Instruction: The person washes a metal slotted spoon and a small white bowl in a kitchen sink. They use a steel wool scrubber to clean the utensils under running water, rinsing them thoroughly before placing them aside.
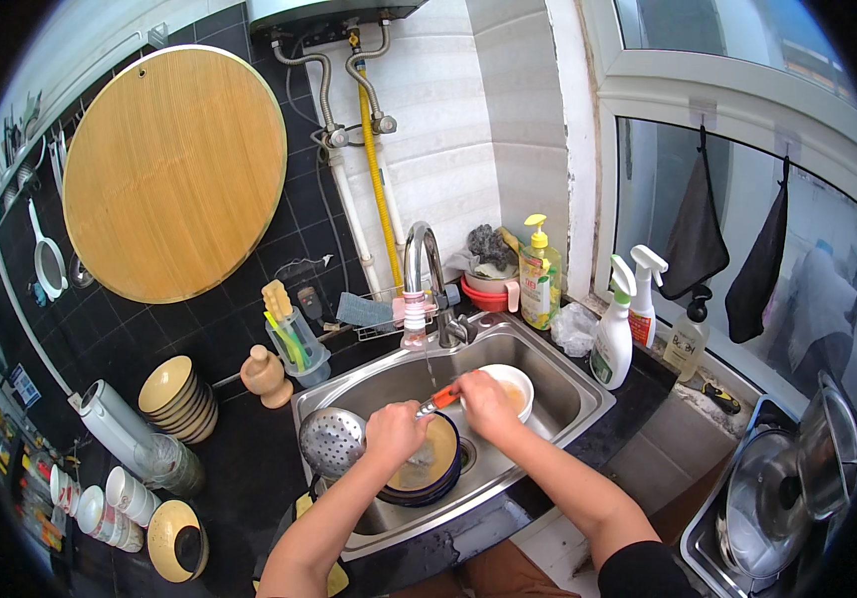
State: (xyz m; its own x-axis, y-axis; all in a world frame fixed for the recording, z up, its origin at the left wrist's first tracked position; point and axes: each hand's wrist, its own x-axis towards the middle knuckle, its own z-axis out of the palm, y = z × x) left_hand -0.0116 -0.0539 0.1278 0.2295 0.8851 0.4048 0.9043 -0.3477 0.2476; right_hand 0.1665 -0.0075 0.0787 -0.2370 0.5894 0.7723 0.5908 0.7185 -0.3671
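Over the sink point(588, 404) I hold a metal skimmer point(333, 443) sideways, its round perforated head pointing left. My left hand point(396, 437) is closed round the metal shaft close to the head. On the orange-red handle point(439, 400) my right hand point(489, 406) is closed. Water runs in a thin stream from the faucet point(419, 249), falling close to my hands. Below them stand dark-rimmed bowls with yellowish insides point(436, 463), partly hidden by my left hand and forearm. A white bowl point(520, 382) sits behind my right hand, in the sink.
Left on the dark counter are a bowl stack point(179, 399), wooden pestle-like piece point(265, 377), utensil holder point(299, 344) and several cups point(100, 513). Soap bottle point(540, 274) and spray bottle point(612, 339) line the sink's back right. Pots point(767, 498) fill a rack at right.
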